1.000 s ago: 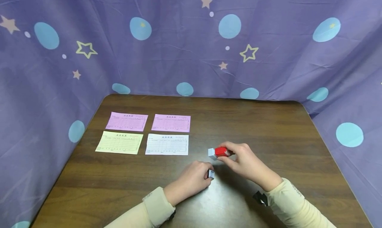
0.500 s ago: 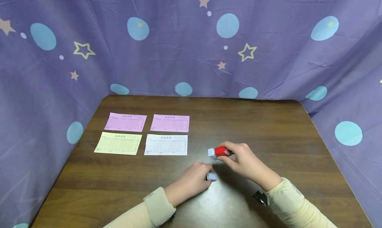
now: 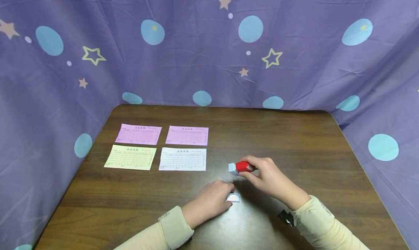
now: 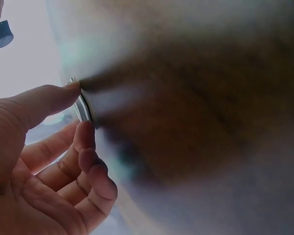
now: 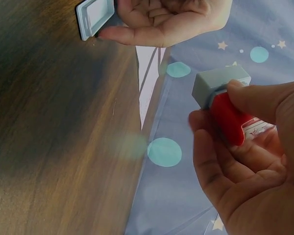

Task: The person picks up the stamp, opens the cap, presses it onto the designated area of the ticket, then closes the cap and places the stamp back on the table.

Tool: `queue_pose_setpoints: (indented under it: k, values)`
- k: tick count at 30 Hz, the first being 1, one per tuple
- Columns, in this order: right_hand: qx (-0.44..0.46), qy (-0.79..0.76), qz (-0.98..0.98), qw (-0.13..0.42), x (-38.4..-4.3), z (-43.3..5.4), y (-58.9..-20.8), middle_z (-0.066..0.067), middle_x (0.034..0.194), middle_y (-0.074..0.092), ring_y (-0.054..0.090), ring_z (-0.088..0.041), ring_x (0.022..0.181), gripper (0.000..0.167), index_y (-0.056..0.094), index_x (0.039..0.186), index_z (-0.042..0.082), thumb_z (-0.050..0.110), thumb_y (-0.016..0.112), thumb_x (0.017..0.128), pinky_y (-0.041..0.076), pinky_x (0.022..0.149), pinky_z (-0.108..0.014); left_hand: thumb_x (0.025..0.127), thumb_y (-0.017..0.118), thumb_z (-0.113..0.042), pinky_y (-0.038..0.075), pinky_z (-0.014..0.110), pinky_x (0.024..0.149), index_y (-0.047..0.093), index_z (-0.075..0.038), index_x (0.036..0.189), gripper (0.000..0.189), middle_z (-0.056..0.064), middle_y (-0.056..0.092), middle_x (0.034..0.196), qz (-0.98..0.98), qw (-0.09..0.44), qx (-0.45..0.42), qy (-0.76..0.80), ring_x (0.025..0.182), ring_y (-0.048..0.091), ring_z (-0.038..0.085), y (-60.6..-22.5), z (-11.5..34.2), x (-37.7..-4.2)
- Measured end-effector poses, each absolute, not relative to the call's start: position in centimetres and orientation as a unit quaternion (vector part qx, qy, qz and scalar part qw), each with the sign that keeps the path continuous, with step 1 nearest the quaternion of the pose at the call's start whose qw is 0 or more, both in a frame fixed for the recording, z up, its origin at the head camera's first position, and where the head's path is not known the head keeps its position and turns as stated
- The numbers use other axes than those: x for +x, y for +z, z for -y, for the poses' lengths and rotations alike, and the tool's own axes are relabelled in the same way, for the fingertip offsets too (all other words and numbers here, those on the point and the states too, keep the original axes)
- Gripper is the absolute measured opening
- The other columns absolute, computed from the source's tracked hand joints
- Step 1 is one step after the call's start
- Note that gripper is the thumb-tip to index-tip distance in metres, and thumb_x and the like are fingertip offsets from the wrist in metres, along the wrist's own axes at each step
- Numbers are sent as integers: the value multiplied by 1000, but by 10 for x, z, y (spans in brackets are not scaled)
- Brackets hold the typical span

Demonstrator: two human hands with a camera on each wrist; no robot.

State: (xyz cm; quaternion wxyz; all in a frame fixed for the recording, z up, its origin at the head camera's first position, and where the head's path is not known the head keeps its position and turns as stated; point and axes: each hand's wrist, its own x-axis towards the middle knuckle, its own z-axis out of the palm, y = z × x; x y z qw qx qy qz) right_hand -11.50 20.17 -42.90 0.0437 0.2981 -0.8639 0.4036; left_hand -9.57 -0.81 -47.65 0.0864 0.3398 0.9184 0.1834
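Observation:
A red stamp (image 3: 243, 166) with a pale grey rectangular end is pinched between thumb and fingers of my right hand (image 3: 271, 177), above the middle of the table. It is held on its side, the grey end (image 5: 220, 83) pointing left in the head view. Lower and to the left, my left hand (image 3: 211, 198) pinches a small rectangular stamp cap (image 3: 234, 198) by its edges. The right wrist view shows the hollow inside of the cap (image 5: 95, 17). In the left wrist view the cap (image 4: 83, 108) appears edge-on between thumb and fingertips. Stamp and cap are apart.
Several printed slips lie at the left of the brown wooden table (image 3: 278, 133): a pink slip (image 3: 139, 134), another pink slip (image 3: 187, 135), a yellow slip (image 3: 130, 157) and a white slip (image 3: 182, 159). A purple patterned curtain (image 3: 183, 61) surrounds the back and sides.
My left hand has turned the cap so that its broad face shows more, and it has shifted slightly towards me. The right hand with the stamp stays where it was.

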Motion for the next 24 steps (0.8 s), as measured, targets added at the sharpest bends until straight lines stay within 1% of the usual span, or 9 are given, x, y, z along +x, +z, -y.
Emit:
queue_pose_setpoints:
  k: [7,10,13,16,19,21,24]
  values:
    - [302,401,863,54,-116,-202,-429,12,91,67,63,-6,77,26,70,108,13,6,82,86,57,70,-26,75,89,-19,51,30,60,71,-13,93,26,-6,65,81,-918,71,348,177,74,63,12,-477,9,-96]
    - [303,399,863,65,-116,-202,-429,11,94,66,63,-6,79,25,70,108,12,6,81,87,57,72,-26,78,88,-24,50,30,62,72,-12,93,25,-5,63,80,-919,55,348,179,75,62,12,-476,11,-95]
    - [302,400,862,76,-116,-201,-429,10,98,65,62,-8,81,24,71,109,11,5,80,88,57,73,-27,83,84,-27,50,30,63,72,-10,93,23,-4,61,80,-919,27,346,189,75,60,13,-474,14,-94]
    - [297,400,863,81,-116,-201,-430,10,101,64,61,-8,82,24,71,110,11,5,79,88,57,74,-27,86,80,-27,51,31,64,73,-9,93,21,-3,60,79,-917,-3,345,199,75,59,15,-473,17,-94]
    - [291,395,868,84,-117,-202,-430,11,102,63,60,-8,82,25,70,112,10,5,78,90,57,75,-28,86,79,-26,51,33,66,74,-7,94,21,-2,60,79,-916,-22,344,203,76,60,18,-471,20,-95]
    - [288,392,870,84,-117,-202,-430,10,102,63,60,-8,82,26,70,114,10,6,78,90,57,75,-28,87,78,-25,51,34,66,74,-7,94,20,-1,61,79,-917,-28,342,205,76,60,19,-471,21,-97]
    - [287,393,869,89,-116,-205,-430,10,102,63,61,-7,82,27,69,116,9,7,78,90,57,74,-27,87,77,-25,50,33,64,73,-7,91,18,-3,59,77,-918,-23,335,212,73,58,17,-469,24,-100]
